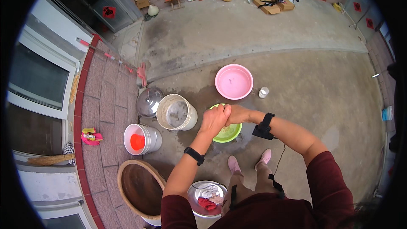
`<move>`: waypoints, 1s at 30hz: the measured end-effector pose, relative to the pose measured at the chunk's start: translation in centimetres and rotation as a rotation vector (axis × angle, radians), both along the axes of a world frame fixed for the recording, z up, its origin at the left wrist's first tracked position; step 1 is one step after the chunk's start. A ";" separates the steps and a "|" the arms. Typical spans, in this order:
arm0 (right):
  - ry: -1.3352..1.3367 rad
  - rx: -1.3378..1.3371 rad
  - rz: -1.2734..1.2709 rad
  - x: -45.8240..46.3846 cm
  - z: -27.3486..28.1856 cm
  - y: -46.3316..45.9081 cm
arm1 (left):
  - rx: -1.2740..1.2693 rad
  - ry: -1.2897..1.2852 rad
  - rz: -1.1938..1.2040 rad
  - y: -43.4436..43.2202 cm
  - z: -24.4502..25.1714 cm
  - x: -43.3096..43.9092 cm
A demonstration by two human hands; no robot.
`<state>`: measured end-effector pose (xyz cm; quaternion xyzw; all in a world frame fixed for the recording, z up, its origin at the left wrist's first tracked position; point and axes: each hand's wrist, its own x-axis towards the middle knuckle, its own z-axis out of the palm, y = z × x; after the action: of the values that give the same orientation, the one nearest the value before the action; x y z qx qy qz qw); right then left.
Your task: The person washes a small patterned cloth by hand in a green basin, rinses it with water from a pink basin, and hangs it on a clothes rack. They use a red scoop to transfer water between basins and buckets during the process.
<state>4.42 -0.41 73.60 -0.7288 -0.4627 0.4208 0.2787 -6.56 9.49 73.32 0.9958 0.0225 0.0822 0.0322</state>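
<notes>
My left hand (214,120) and my right hand (238,114) are pressed together, the left closed against the right, above a light-green plastic basin (227,135) on the wet concrete. Whether anything is held between them is hidden. The basin holds a shallow layer of something yellowish. Just beyond it stands a pink plastic basin (234,81) with a little dark thing in its bottom. A small white cup (263,92) stands to the right of the pink basin.
A white bucket (190,117) of murky water, a metal lid (150,102), a bucket (152,139) holding a red-orange item and a large brown-rimmed vat (122,181) stand left. A metal basin (193,208) with cloths lies near my feet. A pink-handled squeegee mop (142,74) leans on the wall.
</notes>
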 end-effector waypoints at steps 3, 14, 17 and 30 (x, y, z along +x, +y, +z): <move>-0.309 -0.233 -0.017 -0.3 1.5 0.4 | 0.073 -0.046 0.074 0.3 -0.8 0.2; -0.960 0.257 0.233 0.0 -1.9 3.3 | -0.735 0.133 0.551 1.1 -2.2 -0.8; -1.018 0.394 0.233 0.3 -3.0 4.2 | -1.069 0.041 0.622 1.4 -2.9 -1.1; -1.090 0.517 0.282 0.4 -4.4 5.5 | -1.930 0.072 0.811 1.2 -1.5 -1.5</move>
<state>4.86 5.12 69.20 -0.6795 -0.7175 -0.1051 0.1115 -8.06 10.65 71.80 0.4668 0.4117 0.0041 0.7827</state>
